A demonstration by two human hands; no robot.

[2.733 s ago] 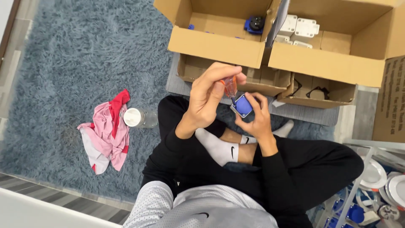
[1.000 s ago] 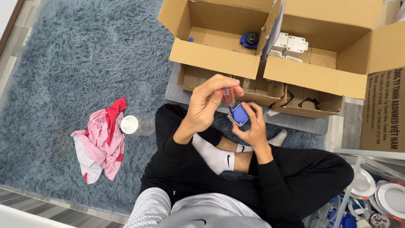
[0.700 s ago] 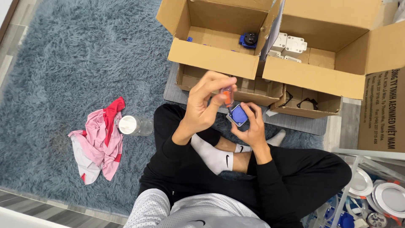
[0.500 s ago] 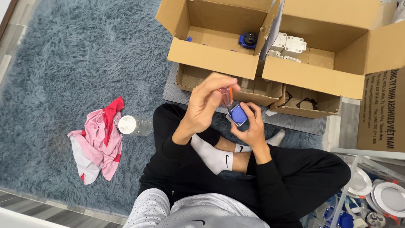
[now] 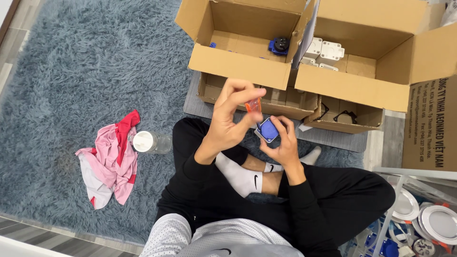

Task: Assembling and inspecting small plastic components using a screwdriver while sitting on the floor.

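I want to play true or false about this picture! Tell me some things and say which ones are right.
1. The right hand holds a small blue square part. True.
2. The left hand pinches a green stick. False: it pinches a small orange piece.
3. A pink and red cloth lies on the grey rug. True.
4. The cardboard boxes are closed. False: their flaps stand open.
5. A jar with a white lid lies beside the cloth. True.
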